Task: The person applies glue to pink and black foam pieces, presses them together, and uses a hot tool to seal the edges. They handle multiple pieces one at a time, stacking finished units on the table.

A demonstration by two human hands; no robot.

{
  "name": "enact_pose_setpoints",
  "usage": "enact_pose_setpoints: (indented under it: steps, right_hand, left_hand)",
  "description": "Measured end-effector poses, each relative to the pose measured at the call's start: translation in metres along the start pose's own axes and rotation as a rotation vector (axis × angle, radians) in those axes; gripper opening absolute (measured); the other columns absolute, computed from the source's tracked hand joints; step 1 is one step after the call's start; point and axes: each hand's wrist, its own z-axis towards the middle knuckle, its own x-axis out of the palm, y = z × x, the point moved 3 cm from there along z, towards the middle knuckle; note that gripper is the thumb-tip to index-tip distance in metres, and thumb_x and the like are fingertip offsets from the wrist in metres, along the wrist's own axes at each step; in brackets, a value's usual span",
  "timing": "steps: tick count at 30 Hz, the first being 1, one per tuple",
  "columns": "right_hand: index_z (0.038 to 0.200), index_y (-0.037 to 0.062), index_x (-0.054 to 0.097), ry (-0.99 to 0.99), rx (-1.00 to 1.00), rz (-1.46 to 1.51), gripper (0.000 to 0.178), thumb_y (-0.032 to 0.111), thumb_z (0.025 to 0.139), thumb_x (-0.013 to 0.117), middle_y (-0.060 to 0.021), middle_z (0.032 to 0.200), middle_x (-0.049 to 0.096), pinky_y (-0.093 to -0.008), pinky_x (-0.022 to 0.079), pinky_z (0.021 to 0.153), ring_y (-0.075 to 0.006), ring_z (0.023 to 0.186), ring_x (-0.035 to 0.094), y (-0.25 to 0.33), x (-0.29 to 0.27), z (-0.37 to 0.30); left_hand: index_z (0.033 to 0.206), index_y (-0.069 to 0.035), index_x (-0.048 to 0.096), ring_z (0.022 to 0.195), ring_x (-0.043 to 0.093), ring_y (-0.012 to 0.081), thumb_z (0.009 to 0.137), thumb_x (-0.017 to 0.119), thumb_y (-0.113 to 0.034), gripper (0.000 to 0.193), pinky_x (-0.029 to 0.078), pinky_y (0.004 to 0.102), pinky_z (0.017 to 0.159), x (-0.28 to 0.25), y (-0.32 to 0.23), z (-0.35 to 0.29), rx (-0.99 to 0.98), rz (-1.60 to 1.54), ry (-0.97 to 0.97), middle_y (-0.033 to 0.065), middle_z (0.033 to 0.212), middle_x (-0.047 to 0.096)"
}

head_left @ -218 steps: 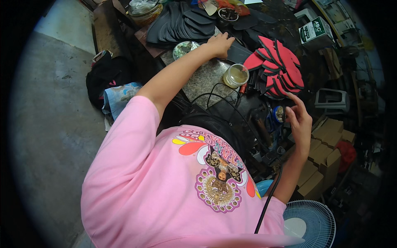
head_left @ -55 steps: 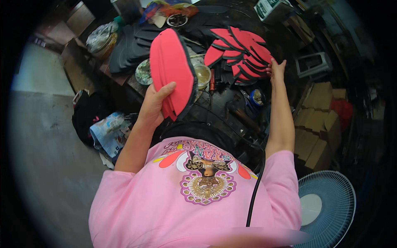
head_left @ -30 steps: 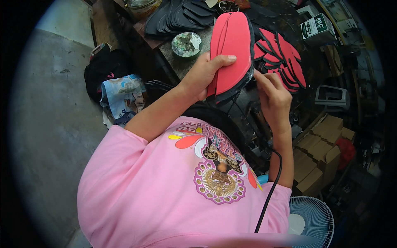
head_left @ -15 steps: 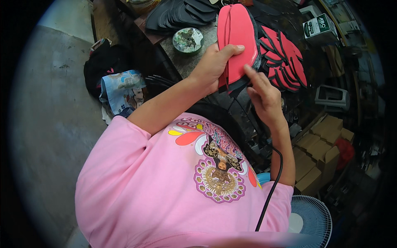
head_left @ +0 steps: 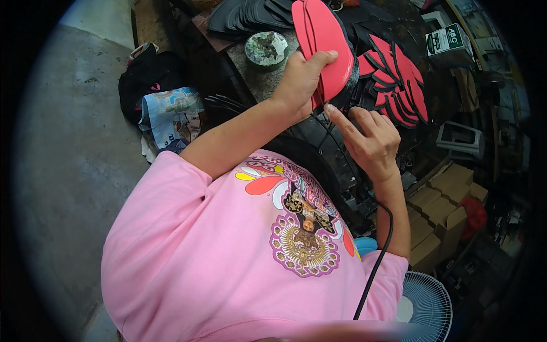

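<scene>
1. Your right hand (head_left: 367, 134) is half-curled, index fingertip at the lower end of the pink soles (head_left: 330, 43) (any grip I can't tell).
2. Your left hand (head_left: 299, 82) clasps them, thumb uppermost, above the tabletop (head_left: 407, 28).
3. Beyond: a pink-and-black pile (head_left: 407, 88), then black soles (head_left: 250, 16).

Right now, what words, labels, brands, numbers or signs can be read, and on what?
I won't copy the wording, but print shows here:
Green-and-white box: large pale letters on green, readable; finer print too small.
Pink shirt: multicoloured lettering above the chest picture, distorted by folds.
Blue-and-white printed cloth: dark marks, too small to read.
</scene>
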Motion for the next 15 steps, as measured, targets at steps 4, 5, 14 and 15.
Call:
enact_pose_setpoints:
  steps: [4, 5, 14, 15]
  right_hand:
    - [0.116, 0.0184, 0.071, -0.094, 0.067, 0.121, 0.056, -0.003, 0.064, 0.063, -0.0063, 0.083, 0.061, -0.0308, 0.047, 0.058, -0.0204, 0.065, 0.059, -0.014, -0.009, 0.0]
    - [0.116, 0.0176, 0.071, -0.11, 0.13, 0.111, 0.056, -0.003, 0.064, 0.063, -0.0071, 0.083, 0.061, -0.0316, 0.048, 0.058, -0.0215, 0.066, 0.06, -0.017, -0.01, 0.0]
    - [0.116, 0.0307, 0.07, -0.168, -0.11, 0.077, 0.05, 0.013, 0.069, 0.071, 0.0027, 0.076, 0.049, -0.0274, 0.037, 0.049, -0.0118, 0.059, 0.048, -0.005, -0.002, -0.001]
    - [0.115, 0.029, 0.071, -0.127, -0.104, 0.057, 0.049, 0.011, 0.069, 0.071, 0.0011, 0.077, 0.051, -0.0274, 0.039, 0.05, -0.0131, 0.059, 0.05, -0.008, -0.001, 0.0]
  left_hand:
    - [0.107, 0.003, 0.059, 0.082, 0.067, 0.0156, 0.09, 0.062, -0.01, 0.021, 0.057, 0.0299, 0.075, 0.001, 0.002, -0.002, 0.0, 0.001, 0.065, 0.0087, 0.096, 0.067]
    - [0.107, 0.003, 0.059, 0.084, 0.067, 0.0155, 0.091, 0.062, -0.01, 0.021, 0.057, 0.0301, 0.077, 0.001, 0.002, -0.004, -0.004, 0.017, 0.077, 0.0087, 0.097, 0.067]
    - [0.112, 0.003, 0.056, 0.086, 0.066, 0.0157, 0.089, 0.063, -0.01, 0.027, 0.057, 0.0309, 0.076, -0.001, 0.004, -0.003, -0.033, 0.019, 0.049, 0.0096, 0.1, 0.065]
    - [0.112, 0.003, 0.056, 0.086, 0.066, 0.0155, 0.089, 0.064, -0.01, 0.027, 0.057, 0.0308, 0.076, -0.001, 0.004, -0.004, -0.037, 0.034, 0.062, 0.0096, 0.1, 0.065]
